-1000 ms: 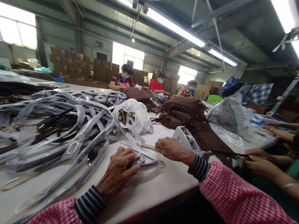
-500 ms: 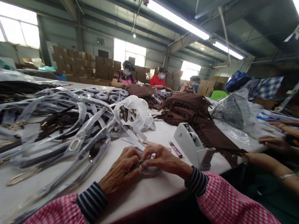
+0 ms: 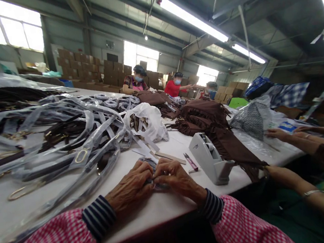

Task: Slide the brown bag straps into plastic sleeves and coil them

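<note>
Evidently, one grey wrapped coil (image 3: 149, 162) is gripped low over the table (image 3: 150, 216), near its front edge, by the bent fingers of two hands, the left hand (image 3: 131, 187) and the right hand (image 3: 175, 177). Just beyond, one flat strip (image 3: 170, 157) is laid; rightward, one pair of snips (image 3: 191, 163) and one tape dispenser (image 3: 206, 159) are set. Leftward, wrapped straps (image 3: 98, 138) are heaped, too tangled to be counted, beside one white bag (image 3: 159, 126). Across, three people (image 3: 172, 89) are seen.
</note>
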{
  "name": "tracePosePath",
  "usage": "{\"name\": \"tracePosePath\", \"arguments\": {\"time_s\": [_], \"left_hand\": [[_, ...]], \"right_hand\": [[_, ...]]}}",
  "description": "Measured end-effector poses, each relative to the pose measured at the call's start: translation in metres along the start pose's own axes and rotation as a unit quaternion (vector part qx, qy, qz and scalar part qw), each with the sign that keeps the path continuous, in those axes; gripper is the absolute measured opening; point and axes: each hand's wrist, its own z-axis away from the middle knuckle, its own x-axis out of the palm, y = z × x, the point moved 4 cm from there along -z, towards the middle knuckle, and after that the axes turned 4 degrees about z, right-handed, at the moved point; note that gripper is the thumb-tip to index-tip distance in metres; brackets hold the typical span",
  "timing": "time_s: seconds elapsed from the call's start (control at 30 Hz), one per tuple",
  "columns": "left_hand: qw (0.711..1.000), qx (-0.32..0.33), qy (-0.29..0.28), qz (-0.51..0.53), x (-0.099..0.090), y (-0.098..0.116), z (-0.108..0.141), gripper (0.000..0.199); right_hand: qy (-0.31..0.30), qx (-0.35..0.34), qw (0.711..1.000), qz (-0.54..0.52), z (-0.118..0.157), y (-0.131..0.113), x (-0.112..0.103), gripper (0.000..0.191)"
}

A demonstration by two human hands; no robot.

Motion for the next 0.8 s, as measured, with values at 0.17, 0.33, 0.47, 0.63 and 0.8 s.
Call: {"name": "tracePosePath", "arguments": {"time_s": [0.17, 0.33, 0.47, 0.63, 0.8], "left_hand": [[0.999, 0.006, 0.033, 0.004, -0.001, -0.005, -0.002, 0.019], [0.998, -0.007, 0.067, 0.021, -0.003, -0.011, -0.003, 0.022], [0.997, -0.017, 0.077, 0.012, -0.004, -0.013, -0.006, 0.023], [0.995, -0.030, 0.096, 0.027, -0.004, -0.021, -0.009, 0.023], [0.989, -0.066, 0.097, 0.087, -0.015, -0.023, -0.012, 0.024]], "right_hand": [[0.036, -0.074, 0.992, 0.091, 0.005, 0.000, 0.005, 0.011], [0.035, -0.130, 0.971, 0.200, 0.006, 0.001, 0.011, 0.014], [0.017, -0.163, 0.933, 0.320, 0.013, -0.007, 0.013, 0.017], [0.010, -0.200, 0.875, 0.441, 0.020, -0.012, 0.017, 0.021], [0.050, -0.241, 0.837, 0.489, 0.011, -0.009, 0.017, 0.018]]}}
